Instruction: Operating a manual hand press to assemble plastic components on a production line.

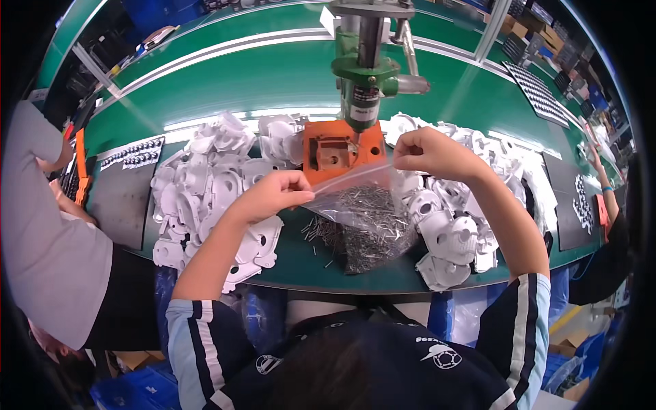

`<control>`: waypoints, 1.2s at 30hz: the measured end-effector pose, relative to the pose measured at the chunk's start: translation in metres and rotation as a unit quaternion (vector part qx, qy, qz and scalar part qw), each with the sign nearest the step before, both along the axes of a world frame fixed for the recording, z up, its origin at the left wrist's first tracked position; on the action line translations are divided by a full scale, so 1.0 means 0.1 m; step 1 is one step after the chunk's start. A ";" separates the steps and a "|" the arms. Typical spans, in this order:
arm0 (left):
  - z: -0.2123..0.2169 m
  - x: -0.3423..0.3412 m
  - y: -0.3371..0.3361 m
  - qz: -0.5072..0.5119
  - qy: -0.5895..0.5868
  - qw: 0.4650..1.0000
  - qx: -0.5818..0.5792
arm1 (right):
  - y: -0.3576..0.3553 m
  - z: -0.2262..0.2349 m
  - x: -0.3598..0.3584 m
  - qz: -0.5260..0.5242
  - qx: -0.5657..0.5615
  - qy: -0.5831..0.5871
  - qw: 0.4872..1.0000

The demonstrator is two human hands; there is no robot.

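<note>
The person at the station holds a clear plastic bag (362,212) of small metal pins by its top edge. The left hand (273,195) is pinched shut on the bag's left corner; the right hand (427,152) is pinched shut on the right corner, held higher, so the mouth is stretched taut between them. The bag's belly sags to the green worktop (273,89), just in front of the orange fixture (335,152) that sits under the green press head (363,82).

Judgement on handling: the grip looks sound so long as both corners stay tight and the weight of the bag rests on the worktop. The pins are fine and heavy in bulk; tilting the mouth down would likely spill them. Loose pins (321,232) already lie scattered on the worktop beside the bag's left side, which suggests spillage is a real risk here.

Surface: heaps of white moulded plastic parts (205,184) crowd the left of the fixture, and a second heap (458,232) lies to the right, touching the bag. Dark trays (133,154) of small parts lie further left.

Room: a long green conveyor line. A person in a grey shirt (48,239) stands at the left; another worker's arm (601,178) shows at the far right.
</note>
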State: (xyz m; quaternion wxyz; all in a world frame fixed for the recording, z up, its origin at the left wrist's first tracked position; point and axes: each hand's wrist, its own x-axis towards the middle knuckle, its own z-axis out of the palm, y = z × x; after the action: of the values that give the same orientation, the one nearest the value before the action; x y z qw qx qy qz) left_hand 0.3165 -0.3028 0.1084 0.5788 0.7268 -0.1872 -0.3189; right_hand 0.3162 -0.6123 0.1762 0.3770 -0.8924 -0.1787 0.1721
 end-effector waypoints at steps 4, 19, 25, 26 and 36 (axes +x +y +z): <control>0.01 -0.03 0.01 0.000 0.003 1.000 -0.011 | -0.01 -0.01 0.00 0.011 -0.011 -0.001 1.000; -0.03 0.05 -0.14 -0.009 -0.022 1.000 -0.017 | 0.26 -0.08 0.03 0.046 0.008 -0.078 0.996; -0.12 0.10 -0.16 -0.033 -0.062 0.995 -0.068 | 0.37 -0.06 0.10 0.088 -0.059 -0.055 0.993; -0.11 0.12 -0.17 -0.041 -0.062 0.996 -0.059 | 0.37 -0.06 0.10 0.098 -0.055 -0.038 0.993; 0.16 0.23 -0.48 -0.076 -0.108 0.991 0.006 | 0.39 0.00 0.09 0.091 -0.060 -0.019 0.994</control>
State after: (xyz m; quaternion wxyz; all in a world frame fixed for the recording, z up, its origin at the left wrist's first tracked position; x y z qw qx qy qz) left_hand 0.3395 -0.3509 0.1248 0.5250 0.7439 -0.3020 -0.2825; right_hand 0.3255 -0.5733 0.1763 0.3021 -0.8966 -0.2556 0.1988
